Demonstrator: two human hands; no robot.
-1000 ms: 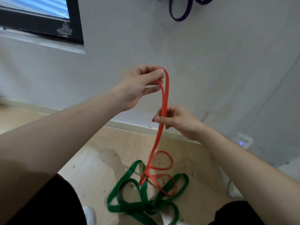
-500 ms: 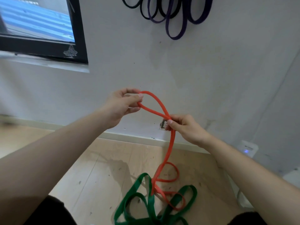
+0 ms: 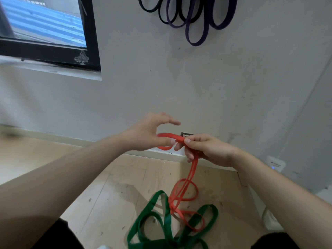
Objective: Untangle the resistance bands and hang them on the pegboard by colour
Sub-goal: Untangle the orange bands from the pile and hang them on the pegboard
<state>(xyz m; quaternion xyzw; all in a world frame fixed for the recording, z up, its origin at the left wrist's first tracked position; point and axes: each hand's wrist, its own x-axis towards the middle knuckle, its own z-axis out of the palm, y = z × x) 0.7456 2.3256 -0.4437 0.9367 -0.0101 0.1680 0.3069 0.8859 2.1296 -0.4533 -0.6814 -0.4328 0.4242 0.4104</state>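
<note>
Red band [image 3: 170, 135] loop beyond right hand [image 3: 209, 150] pinch

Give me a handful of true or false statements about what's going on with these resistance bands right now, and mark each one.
1. The right hand pinches the red band. True.
2. The green band hangs on the wall. False: it lies on the floor.
3. Purple bands and black bands hang on the wall above the hands. True.
4. The red band is clear of the green one. False: its lower loops cross the green band on the floor.
5. The window is to the right of the hanging bands. False: it is to their left.
</note>
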